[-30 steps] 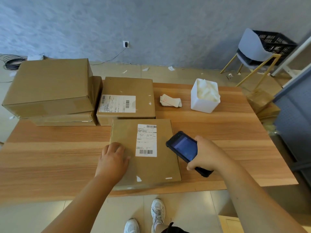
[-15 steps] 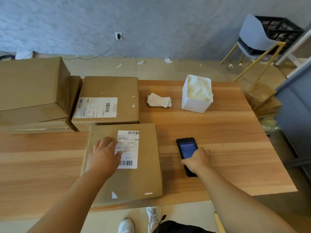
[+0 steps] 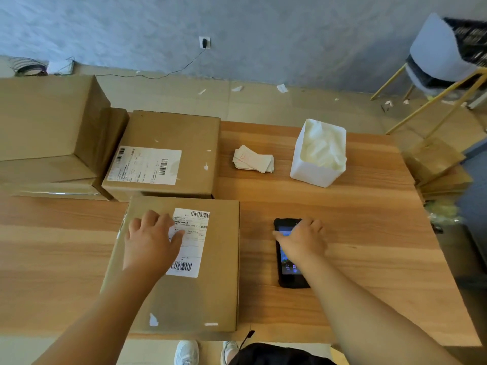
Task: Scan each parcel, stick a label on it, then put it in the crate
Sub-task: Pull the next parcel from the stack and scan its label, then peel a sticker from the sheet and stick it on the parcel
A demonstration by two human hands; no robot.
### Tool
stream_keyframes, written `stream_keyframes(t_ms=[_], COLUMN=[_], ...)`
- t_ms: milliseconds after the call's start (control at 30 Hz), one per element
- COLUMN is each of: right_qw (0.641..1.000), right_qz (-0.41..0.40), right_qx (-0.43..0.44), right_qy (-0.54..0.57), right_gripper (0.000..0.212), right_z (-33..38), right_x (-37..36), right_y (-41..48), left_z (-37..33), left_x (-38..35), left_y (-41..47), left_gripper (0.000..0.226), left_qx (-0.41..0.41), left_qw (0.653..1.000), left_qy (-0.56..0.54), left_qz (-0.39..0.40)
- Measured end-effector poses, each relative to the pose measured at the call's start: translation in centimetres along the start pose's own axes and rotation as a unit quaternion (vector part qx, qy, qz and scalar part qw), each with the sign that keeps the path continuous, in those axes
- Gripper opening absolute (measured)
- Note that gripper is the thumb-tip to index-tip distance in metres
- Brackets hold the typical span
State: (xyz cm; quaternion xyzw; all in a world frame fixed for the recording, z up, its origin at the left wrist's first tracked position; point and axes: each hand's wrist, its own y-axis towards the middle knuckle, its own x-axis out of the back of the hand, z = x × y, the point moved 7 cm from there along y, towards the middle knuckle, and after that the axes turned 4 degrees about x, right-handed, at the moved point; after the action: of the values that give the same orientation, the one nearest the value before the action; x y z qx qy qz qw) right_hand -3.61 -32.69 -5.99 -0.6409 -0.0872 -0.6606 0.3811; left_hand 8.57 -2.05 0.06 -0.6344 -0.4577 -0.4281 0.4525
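A flat brown parcel (image 3: 210, 285) lies at the table's near edge with a white shipping label (image 3: 195, 233) on top. My left hand (image 3: 151, 238) rests flat on it, fingers spread, partly covering the label's left side. The black handheld scanner (image 3: 290, 270) lies screen-up on the table to the right of the parcel. Over its far end my right hand (image 3: 303, 241) lies with loosely spread fingers. A small stack of white stickers (image 3: 253, 162) sits further back. The black crate (image 3: 471, 40) is on a chair at far right.
A second labelled parcel (image 3: 171, 135) sits behind the first, with larger stacked boxes (image 3: 44, 117) to its left. A white bin (image 3: 316, 169) with crumpled paper stands right of the stickers. The grey chair (image 3: 434, 54) and more cardboard (image 3: 437, 164) lie beyond the table's (image 3: 369, 233) right edge.
My right hand lowered the scanner from above the parcel onto the table, then slid forward over its far end. My left hand shifted right onto the shipping label.
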Motion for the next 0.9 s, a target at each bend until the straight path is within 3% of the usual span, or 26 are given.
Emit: stream_keyframes(t_ms=[133, 367, 567, 700, 900], right_qw=[0.993, 0.959, 0.935, 0.907, 0.901], right_qz=[0.024, 0.000, -0.007, 0.003, -0.006], right_qx=[0.111, 0.269, 0.301, 0.319, 0.334], right_qy=[0.026, -0.091, -0.186, -0.274, -0.278], right_gripper=[0.057, 0.031, 0.037, 0.037, 0.034], right_z=[4.3, 12.2, 16.1, 16.6, 17.0], right_x=[1.7, 3.1, 2.6, 1.9, 1.7], right_y=[3.5, 9.4, 12.9, 13.2, 12.6], left_z=[-0.3, -1.1, -1.1, -0.7, -0.5], left_x=[0.8, 1.2, 1.2, 0.7, 0.3], left_y=[1.7, 4.6, 4.3, 4.3, 4.1], left_gripper=[0.025, 0.018, 0.016, 0.046, 0.049], left_qx=[-0.003, -0.034, -0.045, -0.036, -0.021], left_qw=[1.000, 0.999, 0.998, 0.999, 0.999], left_qy=[-0.022, -0.029, -0.036, -0.029, -0.033], left_qz=[0.013, 0.005, -0.027, -0.008, -0.005])
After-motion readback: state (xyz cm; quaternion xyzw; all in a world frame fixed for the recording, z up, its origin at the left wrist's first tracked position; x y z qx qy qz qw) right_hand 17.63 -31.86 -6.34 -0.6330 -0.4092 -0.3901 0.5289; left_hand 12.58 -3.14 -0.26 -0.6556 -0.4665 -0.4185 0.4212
